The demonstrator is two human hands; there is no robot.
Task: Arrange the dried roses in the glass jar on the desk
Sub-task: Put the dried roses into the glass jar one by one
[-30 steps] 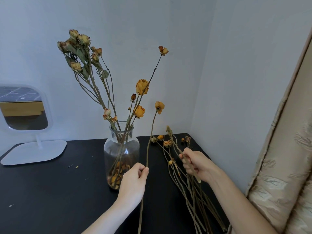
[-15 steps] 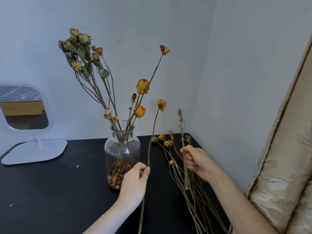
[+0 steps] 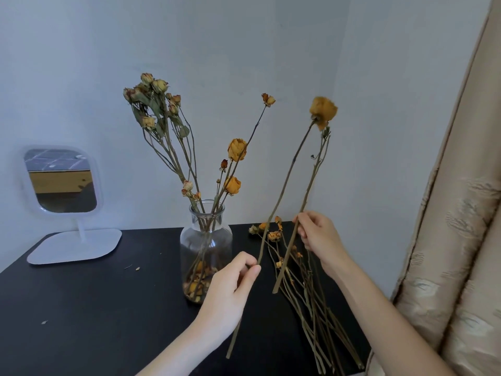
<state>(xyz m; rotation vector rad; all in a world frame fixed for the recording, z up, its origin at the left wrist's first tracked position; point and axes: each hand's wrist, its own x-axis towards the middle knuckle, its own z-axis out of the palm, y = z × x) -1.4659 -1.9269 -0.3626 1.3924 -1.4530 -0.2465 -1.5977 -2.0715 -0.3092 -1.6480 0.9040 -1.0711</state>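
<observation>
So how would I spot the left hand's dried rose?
Find the clear glass jar on the black desk. Right of it, the left hand pinches a long stem. Its yellow bloom dwarfs the bud on the right hand's thin stem.

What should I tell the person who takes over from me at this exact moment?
Left hand: pinches one rose stem with a yellow bloom, held up to the right of the glass jar.
Right hand: pinches a second stem with a small bud, lifted off the desk.
Done: several roses stand in the jar.
Left: put both held stems in the jar, then the loose stems lying on the desk to the right of it.
</observation>
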